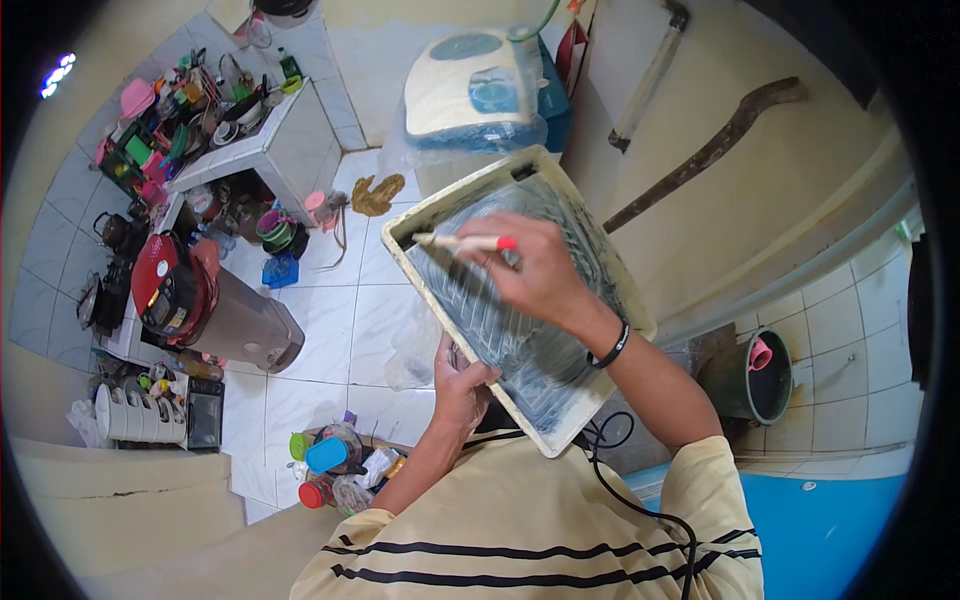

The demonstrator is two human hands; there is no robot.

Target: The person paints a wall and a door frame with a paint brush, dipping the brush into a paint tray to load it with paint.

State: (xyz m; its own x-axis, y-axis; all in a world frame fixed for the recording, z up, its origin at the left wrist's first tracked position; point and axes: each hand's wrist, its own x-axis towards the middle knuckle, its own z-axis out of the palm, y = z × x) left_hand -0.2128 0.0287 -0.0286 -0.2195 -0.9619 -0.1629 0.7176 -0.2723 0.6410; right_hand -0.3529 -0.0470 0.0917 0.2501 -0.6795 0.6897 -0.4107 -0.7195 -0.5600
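A cream, shallow rectangular tray (pixel 592 408) is held tilted in front of my chest, its inner face coated with dark grey grime or wet residue. My left hand (pixel 459 388) grips its lower left edge, thumb over the rim and the other fingers mostly hidden beneath. Over the tray's upper part, my right hand (pixel 530 265) is closed round a slim brush (pixel 455 242) with a pale handle and a red end. The brush's far tip points left, close to the upper left corner of the tray. Whether the tip touches the surface I cannot tell.
Beyond the tray stands a white-and-blue washing machine (pixel 470 85). At left are a tall bin-like container (pixel 240 310) with a red rice cooker (pixel 168 280) beside its top, and a cluttered tiled counter (pixel 235 155). A dark bucket (pixel 765 385) stands at right; a black cord (pixel 640 508) hangs over my shirt.
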